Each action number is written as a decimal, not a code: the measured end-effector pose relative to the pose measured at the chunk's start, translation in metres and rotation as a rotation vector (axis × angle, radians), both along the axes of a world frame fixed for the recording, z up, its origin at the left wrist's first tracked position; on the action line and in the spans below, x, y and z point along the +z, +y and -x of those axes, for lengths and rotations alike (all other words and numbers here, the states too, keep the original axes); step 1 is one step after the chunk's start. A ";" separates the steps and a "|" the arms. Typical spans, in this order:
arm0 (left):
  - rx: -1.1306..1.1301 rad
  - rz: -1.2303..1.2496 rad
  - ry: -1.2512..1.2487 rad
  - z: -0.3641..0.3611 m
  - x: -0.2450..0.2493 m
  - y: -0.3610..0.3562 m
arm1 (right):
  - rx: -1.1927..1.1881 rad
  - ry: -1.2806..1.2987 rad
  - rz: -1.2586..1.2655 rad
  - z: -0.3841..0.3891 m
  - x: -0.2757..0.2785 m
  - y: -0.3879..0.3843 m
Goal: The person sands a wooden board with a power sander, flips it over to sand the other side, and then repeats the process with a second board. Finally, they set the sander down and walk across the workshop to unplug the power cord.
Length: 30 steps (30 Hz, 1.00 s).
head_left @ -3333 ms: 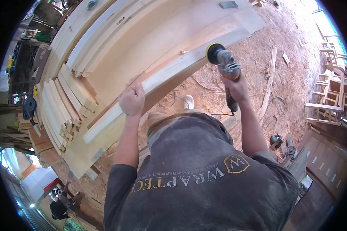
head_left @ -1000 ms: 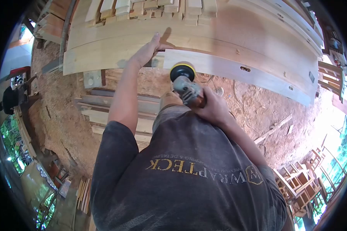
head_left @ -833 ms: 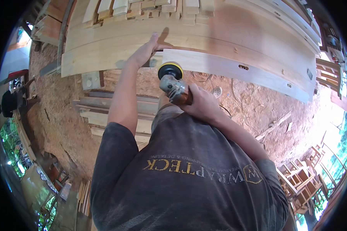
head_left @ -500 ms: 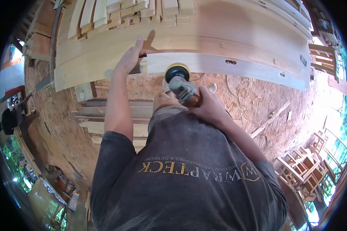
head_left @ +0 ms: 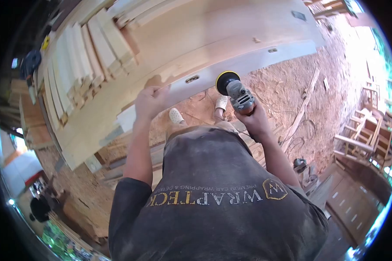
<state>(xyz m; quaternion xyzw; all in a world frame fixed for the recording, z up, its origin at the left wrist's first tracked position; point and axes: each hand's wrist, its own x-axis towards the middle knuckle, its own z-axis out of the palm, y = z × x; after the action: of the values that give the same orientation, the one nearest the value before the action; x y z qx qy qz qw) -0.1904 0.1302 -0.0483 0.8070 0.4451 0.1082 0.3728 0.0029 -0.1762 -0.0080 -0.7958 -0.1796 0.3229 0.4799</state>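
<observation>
Currently 1 sander (head_left: 241,95) in right hand (head_left: 256,122), 2 clogs (head_left: 176,116) (head_left: 221,102)

Pale wooden slats (head_left: 99,45) lie stacked at left on the broad tabletop (head_left: 191,37), a grey block (head_left: 298,15) at its far right. A long wood strip (head_left: 302,106) crosses the brown floor (head_left: 331,115); wooden chair frames (head_left: 354,143) crowd the right, a slotted panel (head_left: 352,203) nearer.

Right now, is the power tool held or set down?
Held: the right hand wraps around the power tool, its pad near the slotted board.
</observation>
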 end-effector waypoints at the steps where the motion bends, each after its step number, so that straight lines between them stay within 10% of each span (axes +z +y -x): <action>1: -0.032 -0.009 -0.005 -0.017 0.002 -0.007 | -0.012 -0.027 0.082 -0.011 0.004 -0.006; 9: -0.677 -0.278 0.121 -0.164 -0.002 -0.076 | -0.200 -0.025 0.029 -0.104 -0.015 -0.052; 30: -0.584 -0.476 0.221 -0.215 -0.006 -0.114 | -0.496 0.106 -0.004 -0.352 -0.045 -0.179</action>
<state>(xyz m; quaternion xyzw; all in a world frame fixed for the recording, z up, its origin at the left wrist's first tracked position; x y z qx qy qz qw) 0.0243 0.0162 -0.0540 0.9703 0.1968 0.0103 0.1401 0.3553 -0.3554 -0.0526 -0.7965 0.0459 0.2360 0.5548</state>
